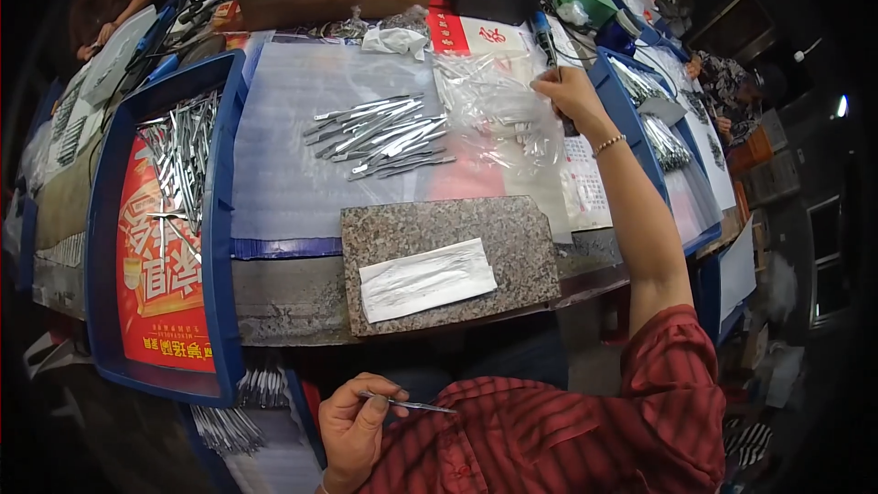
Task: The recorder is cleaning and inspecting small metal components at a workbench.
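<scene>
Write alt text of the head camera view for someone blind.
Someone's left hand holds a thin metal piece; the right hand is at a slim dark object beside clear plastic. More metal pieces lie piled on the worktable.

Paper (427, 280) lies on a slab (517, 252), strips (380, 135) behind, a tray (222, 247) left.

A workshop, shown by blue trays (222, 220) of metal strips (186, 151).

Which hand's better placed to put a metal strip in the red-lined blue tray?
Probably the left hand: it holds a metal strip, nearer the blue tray; the right hand is farther off.
</scene>
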Demonstrator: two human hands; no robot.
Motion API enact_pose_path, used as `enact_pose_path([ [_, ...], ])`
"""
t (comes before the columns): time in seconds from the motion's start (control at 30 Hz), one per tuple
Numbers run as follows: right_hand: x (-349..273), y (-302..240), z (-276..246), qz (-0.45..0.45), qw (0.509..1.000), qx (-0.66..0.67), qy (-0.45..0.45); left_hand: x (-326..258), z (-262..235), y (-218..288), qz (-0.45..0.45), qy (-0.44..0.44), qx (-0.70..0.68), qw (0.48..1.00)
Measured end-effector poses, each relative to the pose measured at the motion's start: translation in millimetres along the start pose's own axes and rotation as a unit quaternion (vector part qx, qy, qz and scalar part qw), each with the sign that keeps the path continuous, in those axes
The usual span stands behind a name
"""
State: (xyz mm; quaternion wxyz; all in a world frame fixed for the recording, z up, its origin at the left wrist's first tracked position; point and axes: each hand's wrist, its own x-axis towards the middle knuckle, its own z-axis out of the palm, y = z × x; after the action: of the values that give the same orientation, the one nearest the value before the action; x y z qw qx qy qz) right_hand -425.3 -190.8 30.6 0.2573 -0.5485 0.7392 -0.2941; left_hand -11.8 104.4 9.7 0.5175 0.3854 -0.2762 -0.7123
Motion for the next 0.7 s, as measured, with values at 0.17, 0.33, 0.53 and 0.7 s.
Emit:
enact_pose_path([
  [0.17,-12,-58,9,-0.087,0.992,0.085,0.015,3,-3,-2,-0.005,0.026,0.011,1.000],
  [0.33,-31,-93,5,-0.234,0.968,0.027,0.090,7,0,-1,-0.006,-0.010,0.009,1.000],
  [0.53,1,-7,5,0.019,0.997,0.040,0.060,3,10,-3,-0.054,-0.022,-0.011,0.998],
  [0.7,14,18,12,-0.028,0.986,0.163,-0.001,3,9,-5,-0.064,-0.020,0.012,0.998],
])
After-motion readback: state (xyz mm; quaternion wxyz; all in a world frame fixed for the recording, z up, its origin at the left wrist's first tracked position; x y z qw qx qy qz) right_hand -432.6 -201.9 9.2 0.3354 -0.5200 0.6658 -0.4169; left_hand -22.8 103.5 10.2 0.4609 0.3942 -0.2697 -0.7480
